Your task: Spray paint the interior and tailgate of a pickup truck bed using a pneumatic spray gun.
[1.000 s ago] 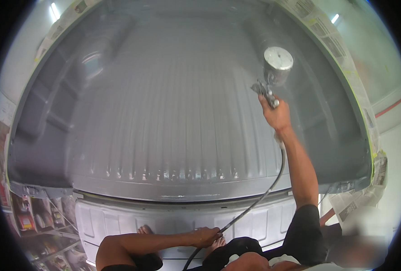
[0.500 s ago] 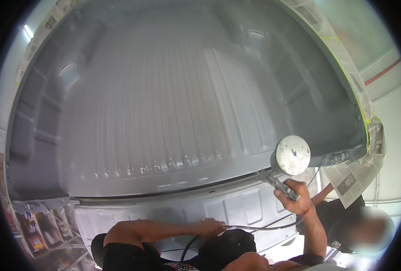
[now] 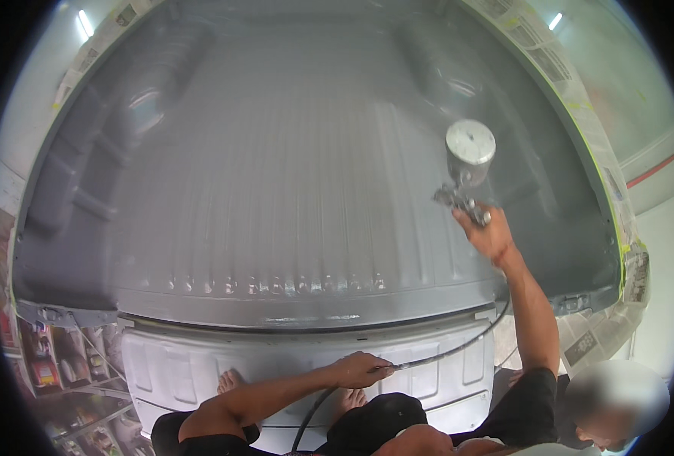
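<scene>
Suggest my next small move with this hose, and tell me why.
Perhaps raise the hose slightly with your left hand, which grips it: the hose curves past the edge of the glossy grey bed while your right hand holds the spray gun over the bed.

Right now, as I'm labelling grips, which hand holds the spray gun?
The right hand: it grips the spray gun; the left hand holds the hose.

"What's the grey truck bed [image 3: 276, 175] like?"
"Ribbed along its floor, shiny spots at the near end, newspaper [image 3: 553, 57] lining both sides"
"And the tailgate [image 3: 458, 376]?"
"Folded down, pale and panelled, two bare feet [image 3: 229, 381] standing on it"
</scene>
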A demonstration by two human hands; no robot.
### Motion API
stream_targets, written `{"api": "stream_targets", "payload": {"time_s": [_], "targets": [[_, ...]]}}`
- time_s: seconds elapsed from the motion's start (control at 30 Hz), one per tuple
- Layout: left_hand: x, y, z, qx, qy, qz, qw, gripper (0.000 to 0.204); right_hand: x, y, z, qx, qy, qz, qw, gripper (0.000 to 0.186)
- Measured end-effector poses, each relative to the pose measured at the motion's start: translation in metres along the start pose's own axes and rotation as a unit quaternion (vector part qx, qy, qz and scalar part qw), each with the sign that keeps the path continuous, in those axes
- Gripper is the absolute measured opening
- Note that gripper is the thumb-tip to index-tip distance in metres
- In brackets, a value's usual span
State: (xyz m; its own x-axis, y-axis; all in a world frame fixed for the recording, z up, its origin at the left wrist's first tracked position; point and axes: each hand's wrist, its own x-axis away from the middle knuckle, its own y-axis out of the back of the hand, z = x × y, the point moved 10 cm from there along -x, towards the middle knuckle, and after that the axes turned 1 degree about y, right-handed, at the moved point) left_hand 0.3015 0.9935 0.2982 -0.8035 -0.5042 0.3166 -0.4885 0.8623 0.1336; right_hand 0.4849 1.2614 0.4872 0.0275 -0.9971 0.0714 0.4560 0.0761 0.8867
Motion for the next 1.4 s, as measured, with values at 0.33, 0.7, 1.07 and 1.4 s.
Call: {"api": "stream_targets", "payload": {"time_s": [0.33, 0.7, 1.07, 1.4], "targets": [[0.021, 0.036, -0.003, 0.092, 0.084, -0.078, 0.989, 0.049, -0.154, -0.018, 0.044, 0.034, 0.036, -0.152, 0.987, 0.052], [0.009, -0.002, 0.004, 0.026, 0.005, -0.043, 0.999, 0.047, 0.001, -0.007, 0.022, -0.013, 0.071, -0.139, 0.988, 0.042], [-0.010, -0.073, -0.004, -0.013, -0.001, 0.144, 0.989, 0.038, 0.250, 0.021, -0.019, -0.032, -0.015, -0.016, 0.999, 0.022], [-0.011, -0.076, -0.026, -0.041, -0.043, 0.176, 0.983, 0.046, 0.231, 0.030, -0.025, 0.001, -0.038, 0.058, 0.998, 0.029]]}}
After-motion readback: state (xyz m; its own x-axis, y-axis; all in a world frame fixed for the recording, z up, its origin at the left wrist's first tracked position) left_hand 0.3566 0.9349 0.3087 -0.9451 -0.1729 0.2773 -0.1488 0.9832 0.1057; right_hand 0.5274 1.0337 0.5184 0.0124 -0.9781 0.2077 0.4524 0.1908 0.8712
